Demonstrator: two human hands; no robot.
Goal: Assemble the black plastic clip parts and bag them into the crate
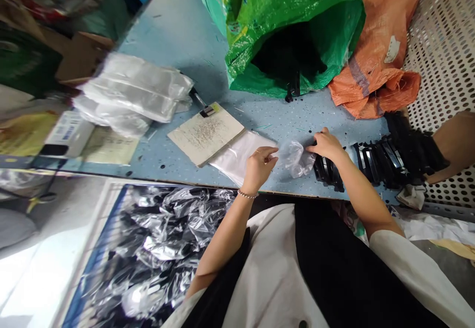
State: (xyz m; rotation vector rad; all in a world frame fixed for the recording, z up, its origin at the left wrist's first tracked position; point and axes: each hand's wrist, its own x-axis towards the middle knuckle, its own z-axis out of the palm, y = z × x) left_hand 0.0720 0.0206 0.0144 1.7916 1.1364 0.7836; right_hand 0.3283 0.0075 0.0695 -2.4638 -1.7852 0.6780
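Observation:
My left hand (260,167) is over the near edge of a stack of flat clear bags (237,152), fingers curled and thumb close to the forefinger. Its fingertips meet the left side of a crumpled clear plastic bag (297,160) and seem to pinch it. My right hand (328,146) has thumb and fingers apart at the bag's right side. Beneath that hand is the left end of a row of black plastic parts (328,172); whether it touches one is hidden. A beige pad (208,132) partly covers the flat bags.
A green sack (293,1) lies open at the back, with dark contents inside. Beside it are an orange sack (374,61) and a perforated panel (445,36). Stacked plastic packs (137,90) sit on the left. Below the table edge, a crate (96,249) holds bagged black items (166,249).

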